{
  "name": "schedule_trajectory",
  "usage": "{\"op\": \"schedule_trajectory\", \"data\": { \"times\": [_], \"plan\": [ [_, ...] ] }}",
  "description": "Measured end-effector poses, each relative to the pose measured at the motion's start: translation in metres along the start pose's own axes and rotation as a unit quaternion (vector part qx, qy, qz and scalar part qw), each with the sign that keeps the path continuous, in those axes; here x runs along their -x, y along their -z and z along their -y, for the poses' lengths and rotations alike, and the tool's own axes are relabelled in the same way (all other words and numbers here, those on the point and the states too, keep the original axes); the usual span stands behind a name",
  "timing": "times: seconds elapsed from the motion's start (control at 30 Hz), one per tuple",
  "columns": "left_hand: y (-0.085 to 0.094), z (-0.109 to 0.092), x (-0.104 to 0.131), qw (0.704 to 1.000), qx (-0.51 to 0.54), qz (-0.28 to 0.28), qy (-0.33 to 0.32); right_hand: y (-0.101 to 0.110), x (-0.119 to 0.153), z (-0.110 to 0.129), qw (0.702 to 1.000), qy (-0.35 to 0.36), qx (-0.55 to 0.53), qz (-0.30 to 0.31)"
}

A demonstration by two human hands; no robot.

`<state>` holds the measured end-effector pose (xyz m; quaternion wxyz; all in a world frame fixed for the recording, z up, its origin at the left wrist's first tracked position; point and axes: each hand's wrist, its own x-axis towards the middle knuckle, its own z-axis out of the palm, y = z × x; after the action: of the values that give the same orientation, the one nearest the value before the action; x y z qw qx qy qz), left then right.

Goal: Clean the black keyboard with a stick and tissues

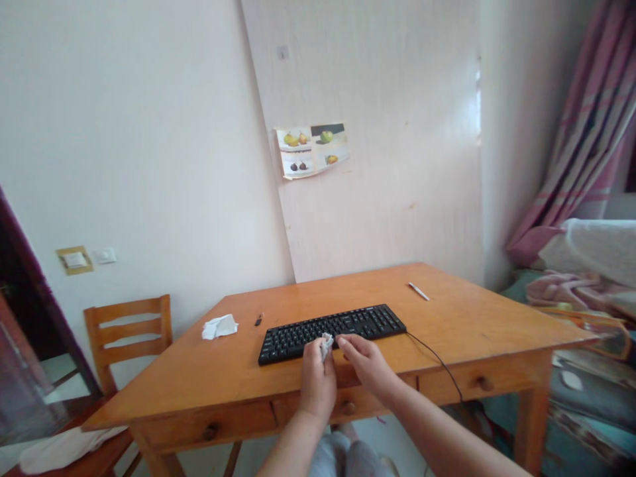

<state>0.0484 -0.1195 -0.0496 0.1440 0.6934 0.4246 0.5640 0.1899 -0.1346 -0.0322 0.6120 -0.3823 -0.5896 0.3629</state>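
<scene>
My left hand (pixel 318 381) is closed around a crumpled white tissue (pixel 326 344), whose end sticks up past the thumb. Close beside it, my right hand (pixel 365 361) has its thumb and fingertips pinched together; whatever they hold, if anything, is too small to make out. Both hands are above the front part of the wooden table, before a black keyboard (pixel 382 321). The keyboard lies at a slight slant, and my hands hide part of its front edge. Its cable (pixel 440 358) runs off the table's front edge on the right.
On the wooden table (pixel 238 377), another white tissue (pixel 220 326) lies left, near a small dark object (pixel 259 320). A white pen (pixel 418 291) lies at the back right. A wooden chair (pixel 132 328) stands left; piled fabric (pixel 586 291) is at right.
</scene>
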Motion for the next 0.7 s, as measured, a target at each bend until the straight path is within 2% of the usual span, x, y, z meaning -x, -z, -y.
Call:
{"op": "schedule_trajectory", "data": {
  "times": [0.07,0.13,0.2,0.23,0.3,0.37,0.5,0.7],
  "plan": [
    [-0.002,-0.001,-0.001,1.000,-0.011,-0.005,-0.014,0.027,-0.009,-0.006,0.987,0.038,0.108,-0.109],
    [-0.005,-0.004,-0.003,0.999,-0.023,-0.005,-0.028,0.062,-0.018,-0.009,0.952,0.075,0.229,-0.190],
    [-0.011,-0.008,-0.007,0.998,-0.031,0.004,-0.049,0.097,-0.025,-0.010,0.904,0.063,0.346,-0.242],
    [-0.014,-0.011,-0.010,0.997,-0.033,0.012,-0.062,0.113,-0.027,-0.009,0.880,0.045,0.403,-0.247],
    [-0.023,-0.017,-0.015,0.995,-0.036,0.031,-0.089,0.138,-0.030,-0.009,0.839,-0.017,0.493,-0.230],
    [-0.033,-0.022,-0.022,0.992,-0.043,0.049,-0.111,0.152,-0.029,-0.010,0.816,-0.079,0.542,-0.186],
    [-0.060,-0.029,-0.031,0.986,-0.068,0.086,-0.126,0.157,-0.028,-0.010,0.809,-0.156,0.558,-0.102],
    [-0.105,-0.042,-0.041,0.966,-0.112,0.167,-0.161,0.151,-0.028,-0.003,0.805,-0.175,0.561,-0.077]
  ]
}}
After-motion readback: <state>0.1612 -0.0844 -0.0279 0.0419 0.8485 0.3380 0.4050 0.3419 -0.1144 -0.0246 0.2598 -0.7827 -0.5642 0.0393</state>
